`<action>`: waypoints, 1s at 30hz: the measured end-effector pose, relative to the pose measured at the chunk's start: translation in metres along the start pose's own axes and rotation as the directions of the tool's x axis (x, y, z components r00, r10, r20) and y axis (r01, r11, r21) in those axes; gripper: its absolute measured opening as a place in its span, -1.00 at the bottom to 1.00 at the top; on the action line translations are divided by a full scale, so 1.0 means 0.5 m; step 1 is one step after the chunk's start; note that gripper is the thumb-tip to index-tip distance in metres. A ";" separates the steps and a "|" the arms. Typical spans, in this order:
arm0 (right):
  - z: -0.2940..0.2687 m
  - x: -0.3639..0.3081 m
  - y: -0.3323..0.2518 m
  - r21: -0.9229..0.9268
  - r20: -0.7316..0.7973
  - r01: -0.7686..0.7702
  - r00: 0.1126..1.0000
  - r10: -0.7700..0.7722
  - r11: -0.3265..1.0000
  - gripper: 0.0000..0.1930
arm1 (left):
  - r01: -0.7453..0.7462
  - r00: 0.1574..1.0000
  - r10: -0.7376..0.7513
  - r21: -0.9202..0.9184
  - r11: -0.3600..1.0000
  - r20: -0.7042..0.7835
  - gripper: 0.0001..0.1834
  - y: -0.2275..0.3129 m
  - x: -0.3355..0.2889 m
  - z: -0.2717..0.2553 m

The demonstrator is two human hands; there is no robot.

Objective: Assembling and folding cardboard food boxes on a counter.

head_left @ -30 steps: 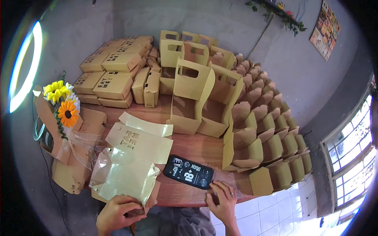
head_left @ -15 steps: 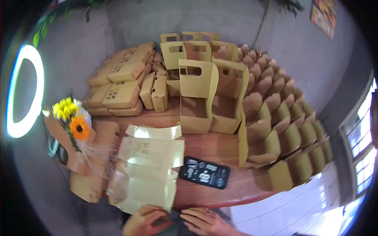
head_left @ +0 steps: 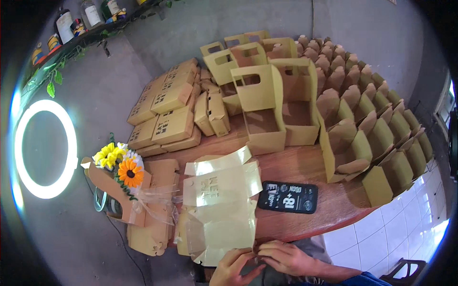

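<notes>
An unfolded cardboard box blank (head_left: 222, 202), cream and glossy with lettering stamped on its upper panel, lies at the table's front edge. Over its near right corner my left hand (head_left: 235, 268) is bent, fingers closed on the edge there. My right hand (head_left: 286, 259) sits just beside it, fingers curled together, their tips almost meeting the left fingertips. What lies between the tips is too small to make out. To the right of the blank rests a black phone (head_left: 288, 197) with white print on its face.
Closed cardboard boxes (head_left: 174, 126) are stacked at the back left. Handled carriers (head_left: 260, 112) stand behind the phone, and rows of open cardboard holders (head_left: 346, 143) fill the right. Artificial flowers (head_left: 130, 172) and folded cardboard (head_left: 151, 238) lie left. A ring light (head_left: 46, 109) glows beyond.
The view has swung left, so the table appears further right and a shelf with bottles shows. My hands are closer together, and the right fingers are more curled.
</notes>
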State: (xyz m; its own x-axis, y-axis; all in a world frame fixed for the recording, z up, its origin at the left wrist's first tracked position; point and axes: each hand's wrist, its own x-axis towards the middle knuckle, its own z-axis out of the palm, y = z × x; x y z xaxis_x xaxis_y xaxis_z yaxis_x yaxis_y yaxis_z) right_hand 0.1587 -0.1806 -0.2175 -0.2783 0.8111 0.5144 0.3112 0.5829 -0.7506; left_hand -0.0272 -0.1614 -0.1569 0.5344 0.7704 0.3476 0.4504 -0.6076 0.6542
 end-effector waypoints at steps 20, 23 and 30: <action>0.010 0.018 0.028 -0.028 0.037 -0.034 0.999 0.035 0.999 -0.74 | -0.045 0.980 0.034 0.053 0.998 0.194 -0.59 -0.011 0.021 -0.055; 0.015 0.018 0.025 -0.090 0.020 -0.016 1.000 0.018 0.996 -0.75 | -0.055 0.980 0.046 0.044 0.997 0.194 -0.57 -0.023 0.011 -0.055; 0.034 0.024 0.016 -0.095 0.010 -0.042 0.999 0.043 0.995 -0.74 | 0.041 0.978 -0.052 0.057 0.998 0.202 -0.57 -0.012 0.001 -0.068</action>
State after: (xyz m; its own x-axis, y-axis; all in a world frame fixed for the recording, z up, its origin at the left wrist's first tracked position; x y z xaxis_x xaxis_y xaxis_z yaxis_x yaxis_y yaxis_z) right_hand 0.1424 -0.1670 -0.2245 -0.2738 0.8351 0.4771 0.4078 0.5501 -0.7288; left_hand -0.0540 -0.1508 -0.1374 0.6439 0.7460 0.1701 0.5122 -0.5854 0.6284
